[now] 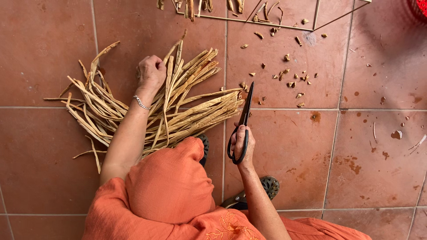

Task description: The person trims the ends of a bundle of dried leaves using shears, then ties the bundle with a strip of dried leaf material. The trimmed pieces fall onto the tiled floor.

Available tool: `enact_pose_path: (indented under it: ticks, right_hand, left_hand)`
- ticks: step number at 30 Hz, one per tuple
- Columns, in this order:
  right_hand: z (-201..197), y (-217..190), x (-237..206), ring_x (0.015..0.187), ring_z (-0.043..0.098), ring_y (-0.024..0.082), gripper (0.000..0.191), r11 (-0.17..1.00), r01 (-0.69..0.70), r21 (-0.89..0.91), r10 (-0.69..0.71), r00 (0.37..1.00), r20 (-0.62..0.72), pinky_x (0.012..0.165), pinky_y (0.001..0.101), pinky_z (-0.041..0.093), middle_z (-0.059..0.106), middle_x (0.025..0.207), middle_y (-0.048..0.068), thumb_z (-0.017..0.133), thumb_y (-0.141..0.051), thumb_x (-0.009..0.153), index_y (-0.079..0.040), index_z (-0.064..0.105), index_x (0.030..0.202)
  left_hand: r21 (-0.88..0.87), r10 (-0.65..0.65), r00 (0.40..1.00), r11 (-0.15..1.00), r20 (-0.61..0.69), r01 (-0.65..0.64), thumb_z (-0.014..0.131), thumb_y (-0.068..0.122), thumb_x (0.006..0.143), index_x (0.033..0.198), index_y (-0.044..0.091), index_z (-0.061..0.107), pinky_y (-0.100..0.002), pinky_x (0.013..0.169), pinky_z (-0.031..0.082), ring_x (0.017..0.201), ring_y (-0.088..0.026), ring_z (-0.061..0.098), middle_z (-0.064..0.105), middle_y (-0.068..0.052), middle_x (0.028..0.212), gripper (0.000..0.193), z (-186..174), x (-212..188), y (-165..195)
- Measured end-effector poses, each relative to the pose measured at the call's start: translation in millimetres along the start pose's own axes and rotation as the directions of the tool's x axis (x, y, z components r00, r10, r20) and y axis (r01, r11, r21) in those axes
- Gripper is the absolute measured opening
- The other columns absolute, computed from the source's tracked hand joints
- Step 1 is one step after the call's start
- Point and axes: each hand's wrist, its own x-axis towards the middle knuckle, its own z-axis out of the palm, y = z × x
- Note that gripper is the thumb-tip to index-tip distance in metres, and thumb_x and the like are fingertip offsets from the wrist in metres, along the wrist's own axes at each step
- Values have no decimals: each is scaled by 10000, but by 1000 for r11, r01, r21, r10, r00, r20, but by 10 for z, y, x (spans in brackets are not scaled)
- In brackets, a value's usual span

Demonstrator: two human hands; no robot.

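Observation:
A pile of long dried tan strips (187, 111) lies fanned out on the terracotta tile floor (369, 146) in front of me. My left hand (150, 73), with a silver bracelet on the wrist, is closed on one strip at the top of the pile. My right hand (241, 143) grips the looped handles of black scissors (244, 118), whose shut blades point away from me, next to the right end of the pile.
Small cut tan bits (291, 75) are scattered on the tiles beyond the scissors. More strips lie on a thin metal frame (267, 21) at the top. A red object (418, 9) sits top right. My orange-clothed knee (171, 182) and sandals (267, 186) are below.

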Motion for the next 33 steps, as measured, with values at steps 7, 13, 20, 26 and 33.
enact_pose_path:
  ticks: [7, 13, 20, 26, 33]
  right_hand:
    - [27, 23, 3, 472, 454, 65, 548, 999, -25, 38, 24, 999, 26, 442, 247, 392, 528, 615, -15, 412, -462, 1083, 24, 645, 1184]
    - [36, 22, -1, 467, 450, 63, 550, 999, -11, 38, 10, 999, 35, 443, 244, 388, 528, 606, -13, 406, -468, 1085, 18, 645, 1184]
    - [12, 17, -8, 470, 452, 61, 529, 999, -7, 48, 6, 999, 31, 445, 243, 390, 528, 612, -15, 412, -451, 1088, 14, 645, 1182]
    - [60, -5, -30, 523, 478, 55, 529, 997, 26, 75, -32, 995, 90, 471, 235, 404, 540, 659, -19, 413, -436, 1089, 16, 607, 1284]
    - [47, 1, -34, 716, 519, 66, 635, 969, 214, 122, -229, 966, 120, 634, 230, 459, 590, 858, -18, 418, -482, 1135, 24, 482, 1513]
  left_hand:
    - [222, -234, 850, 965, 472, 143, 765, 183, 790, 1317, 184, 620, -501, 1010, 505, 1040, -273, 706, 760, -114, 1085, 547, -367, -109, -209]
    - [52, 90, 955, 993, 283, -109, 869, 614, 860, 1285, -7, 608, -696, 990, 410, 1194, -484, 509, 568, -305, 1263, 796, -108, -80, -162]
    - [-162, -83, 955, 978, 284, 134, 745, 326, 910, 1057, 61, 713, -409, 845, 581, 879, -218, 723, 752, -109, 924, 305, 15, -95, -121]
    - [-683, 71, 919, 692, 387, 234, 649, 172, 989, 1024, 63, 697, -204, 557, 597, 644, -73, 677, 718, -44, 815, 124, 73, -252, 57]
    - [-717, 303, 773, 645, 558, 265, 647, 229, 1024, 1067, 34, 729, -196, 506, 515, 583, -36, 603, 699, -27, 771, 216, 417, -647, 275]
